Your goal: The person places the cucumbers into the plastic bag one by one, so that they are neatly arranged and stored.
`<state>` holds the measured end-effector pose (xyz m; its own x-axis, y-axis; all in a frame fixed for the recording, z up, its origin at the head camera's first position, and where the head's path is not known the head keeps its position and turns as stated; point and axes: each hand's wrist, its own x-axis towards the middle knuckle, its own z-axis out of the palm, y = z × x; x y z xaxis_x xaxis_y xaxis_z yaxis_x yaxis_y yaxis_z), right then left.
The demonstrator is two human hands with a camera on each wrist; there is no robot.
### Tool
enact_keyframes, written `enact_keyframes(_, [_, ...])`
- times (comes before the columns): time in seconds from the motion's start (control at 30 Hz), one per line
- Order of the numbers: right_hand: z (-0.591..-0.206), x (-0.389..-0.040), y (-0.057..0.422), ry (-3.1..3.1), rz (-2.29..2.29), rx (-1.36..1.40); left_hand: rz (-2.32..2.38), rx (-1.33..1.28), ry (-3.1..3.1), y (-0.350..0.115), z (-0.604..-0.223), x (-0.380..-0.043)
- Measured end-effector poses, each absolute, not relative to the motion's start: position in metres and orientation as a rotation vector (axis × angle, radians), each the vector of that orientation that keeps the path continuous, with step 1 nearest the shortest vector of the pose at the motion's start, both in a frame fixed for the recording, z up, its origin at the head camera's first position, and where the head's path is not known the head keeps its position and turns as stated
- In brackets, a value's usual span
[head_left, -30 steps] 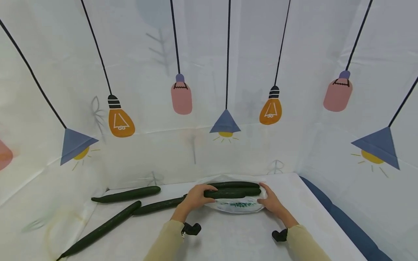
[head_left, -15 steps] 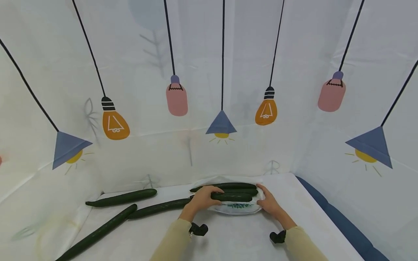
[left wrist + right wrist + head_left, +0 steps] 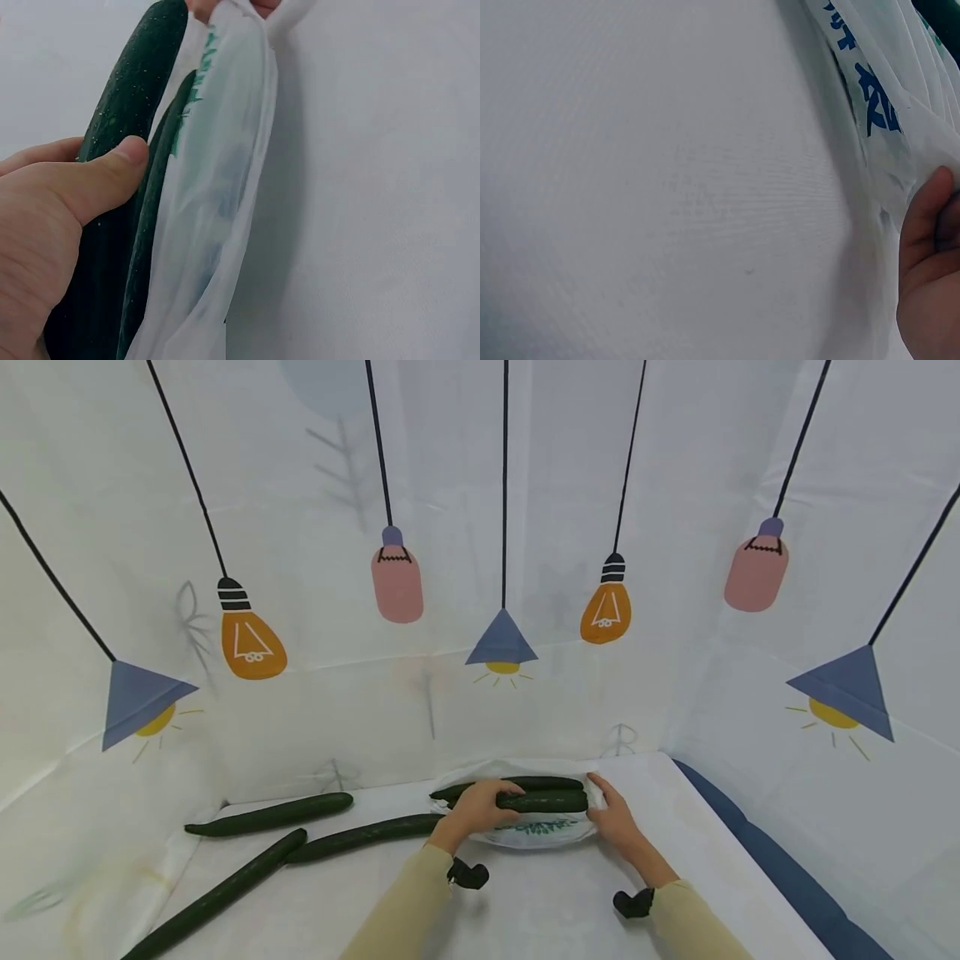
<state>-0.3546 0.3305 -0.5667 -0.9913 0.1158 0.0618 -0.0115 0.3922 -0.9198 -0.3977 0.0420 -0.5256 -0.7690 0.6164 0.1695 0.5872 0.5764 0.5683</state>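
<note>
My left hand (image 3: 482,806) grips a dark green cucumber (image 3: 551,801) lying lengthwise at the bag's opening, thumb on the near side. In the left wrist view this cucumber (image 3: 135,90) runs along the palm, with another slimmer-looking cucumber (image 3: 157,195) beside it, partly inside the white plastic bag (image 3: 217,172). Another cucumber (image 3: 555,782) shows behind the held one in the head view. At the right end of the bag (image 3: 517,839), my right hand (image 3: 617,820) holds its edge, the plastic (image 3: 930,127) caught at thumb and fingers. The bag carries green and blue print.
Left of the bag lie several loose cucumbers: one at the back (image 3: 273,815), one angled towards the front left (image 3: 217,893), and one (image 3: 360,838) reaching towards the bag. A white table (image 3: 547,902) bears everything, with a printed white curtain (image 3: 360,710) behind.
My left hand has moved right with the held cucumber, which now lies over the front of the others. My right hand stays at the bag's right end. The head view has shifted slightly.
</note>
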Motion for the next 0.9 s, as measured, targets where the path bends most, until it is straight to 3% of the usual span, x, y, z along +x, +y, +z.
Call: enact_keyframes(0.9, [-0.558,-0.349,0.333,-2.481,1.829,-0.098,0.912,1.046,2.745,0.066,-0.54,-0.412])
